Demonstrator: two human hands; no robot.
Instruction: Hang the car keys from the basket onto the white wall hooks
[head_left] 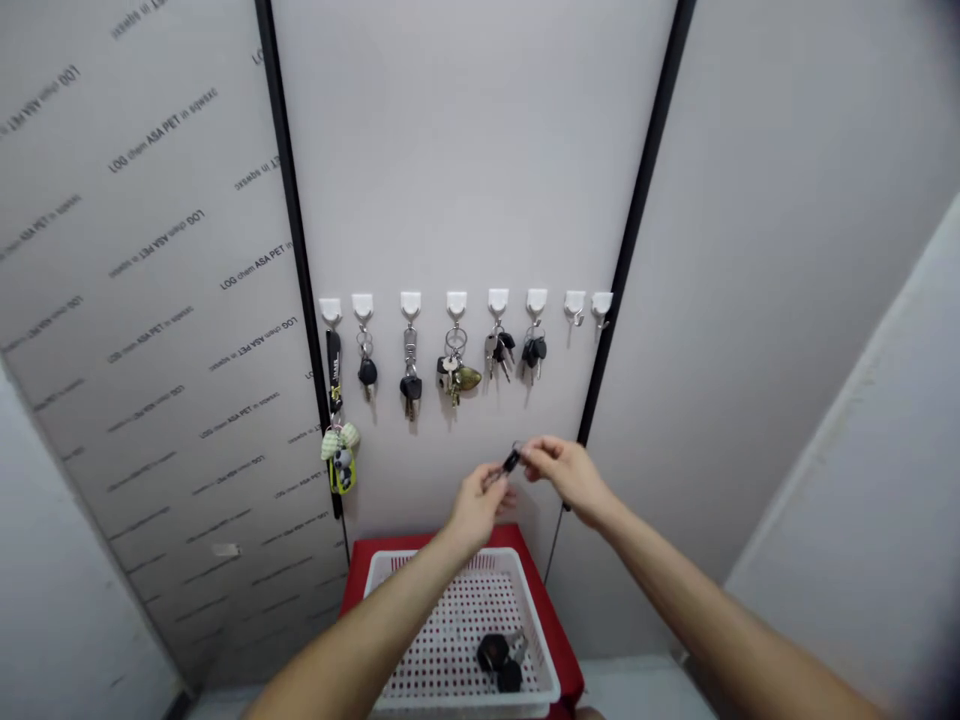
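Note:
Both my hands meet in front of the wall, just below a row of hooks. My left hand point(478, 503) and my right hand point(566, 470) pinch a small black key with a ring point(511, 461) between them. Several white hooks point(456, 303) run across the white wall panel. The left ones carry key bunches point(457, 370). The two rightmost hooks point(588, 304) hang bare. Below my arms a white perforated basket point(390, 585) holds another black key bunch point(500, 660).
The basket sits on a red stool or box point(358, 575). A long keychain with a green charm point(339, 450) hangs from the leftmost hook. Black vertical strips point(289, 200) frame the panel. A film-covered wall point(150, 300) stands at the left.

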